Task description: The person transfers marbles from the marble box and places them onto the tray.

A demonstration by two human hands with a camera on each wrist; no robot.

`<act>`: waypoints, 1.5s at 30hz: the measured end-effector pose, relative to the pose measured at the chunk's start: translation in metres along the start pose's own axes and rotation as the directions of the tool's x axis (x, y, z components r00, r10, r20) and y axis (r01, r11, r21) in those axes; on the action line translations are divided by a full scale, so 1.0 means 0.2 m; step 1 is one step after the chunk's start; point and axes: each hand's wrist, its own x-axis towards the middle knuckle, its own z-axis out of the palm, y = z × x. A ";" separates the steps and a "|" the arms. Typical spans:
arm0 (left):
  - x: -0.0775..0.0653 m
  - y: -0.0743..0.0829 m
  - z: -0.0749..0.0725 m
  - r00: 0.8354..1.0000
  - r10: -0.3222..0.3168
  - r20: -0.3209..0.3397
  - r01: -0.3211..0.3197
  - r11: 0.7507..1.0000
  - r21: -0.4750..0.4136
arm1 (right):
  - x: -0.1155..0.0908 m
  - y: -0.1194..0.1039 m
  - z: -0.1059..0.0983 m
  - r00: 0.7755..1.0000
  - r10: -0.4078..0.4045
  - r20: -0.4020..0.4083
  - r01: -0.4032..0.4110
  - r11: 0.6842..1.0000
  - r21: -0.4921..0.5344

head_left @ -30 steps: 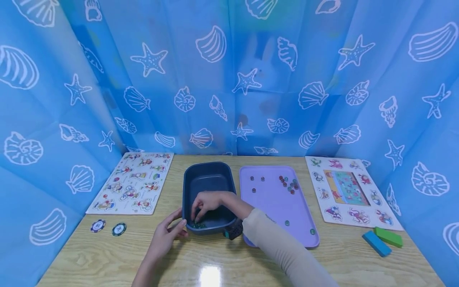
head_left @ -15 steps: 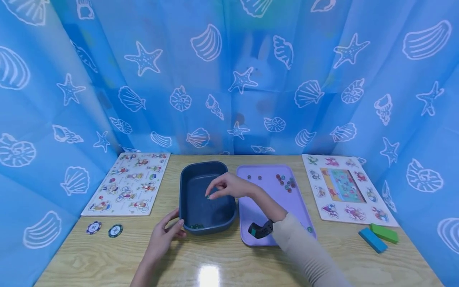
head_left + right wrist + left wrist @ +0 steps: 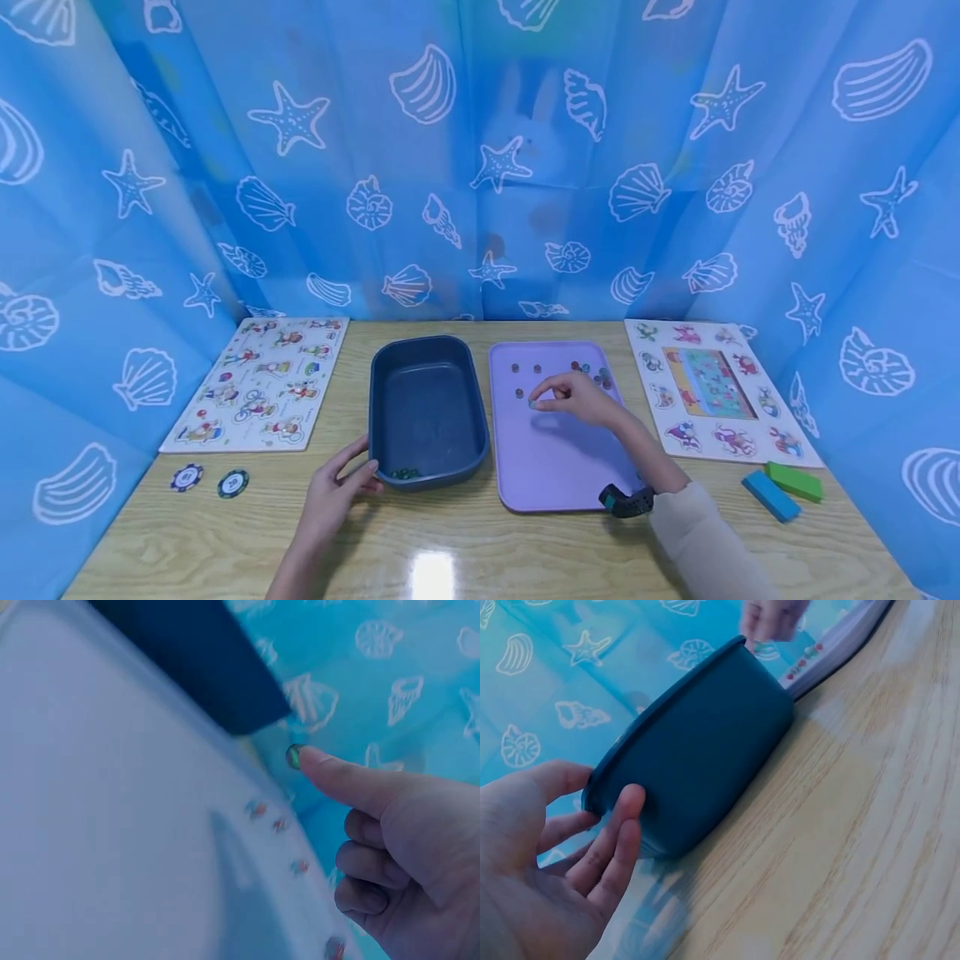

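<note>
My right hand (image 3: pixel 573 398) pinches a small green glass marble (image 3: pixel 294 756) between thumb and index finger, its other fingers curled in. It hangs over the lilac tray (image 3: pixel 555 483), casting a shadow there. Several red and green marbles (image 3: pixel 519 392) lie on the tray's far half, partly behind the hand. To the left stands a deep dark blue bin (image 3: pixel 429 400), with a few green marbles (image 3: pixel 405 473) in its near left corner. My left hand (image 3: pixel 333 492) holds that same corner from outside, thumb and fingers against the rim and walls.
Wooden picture puzzle boards lie at the back left (image 3: pixel 262 383) and back right (image 3: pixel 720 392). Two poker chips (image 3: pixel 232 483) rest at the left. A blue block (image 3: pixel 771 497) and a green block (image 3: pixel 795 481) sit at the right. A shell-print curtain (image 3: pixel 480 167) surrounds the table.
My right hand has lifted out of the bin with a green marble and moved right, over the tray. The left hand stays at the bin's corner. The head view has shifted slightly.
</note>
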 end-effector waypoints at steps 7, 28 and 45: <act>0.00 0.01 0.00 0.998 -0.064 -0.019 0.062 0.995 -0.076 | -0.06 0.25 0.01 0.999 0.040 -0.004 -0.040 0.996 -0.078; -0.03 0.07 0.00 0.995 -0.092 -0.036 0.087 0.988 -0.126 | -0.07 0.17 0.04 0.995 0.058 -0.078 -0.067 0.992 -0.107; -0.02 0.07 0.01 0.993 -0.103 -0.062 0.093 0.986 -0.142 | 0.10 -0.32 0.15 0.992 -0.128 -0.021 0.129 0.990 0.058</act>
